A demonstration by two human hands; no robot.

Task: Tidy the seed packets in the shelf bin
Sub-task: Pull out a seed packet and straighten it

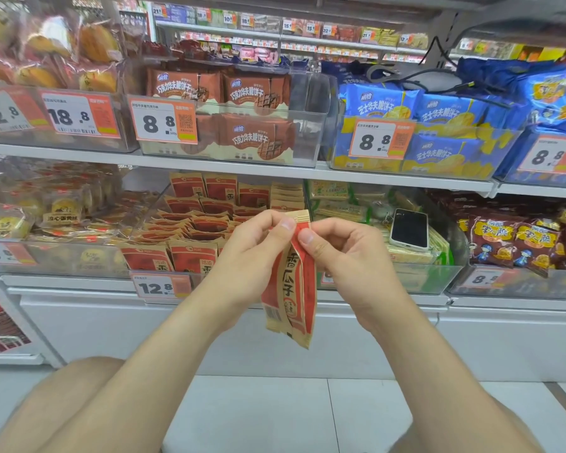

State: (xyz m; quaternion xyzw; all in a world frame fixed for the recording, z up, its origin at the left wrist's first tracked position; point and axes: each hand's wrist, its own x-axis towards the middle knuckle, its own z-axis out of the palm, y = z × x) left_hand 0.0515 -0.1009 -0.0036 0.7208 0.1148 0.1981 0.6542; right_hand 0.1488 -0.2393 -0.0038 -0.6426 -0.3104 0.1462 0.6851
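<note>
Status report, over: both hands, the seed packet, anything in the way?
Left hand and right hand pinch seed packet at its top, outside the bin. Nothing between packet and bin. Phone lies in neighbouring bin.

shop: price tags (163, 123) on snack shelves (229, 170)

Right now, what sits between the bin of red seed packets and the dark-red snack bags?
A clear bin of green-and-cream packets, with a phone lying on top, in the head view.
</note>
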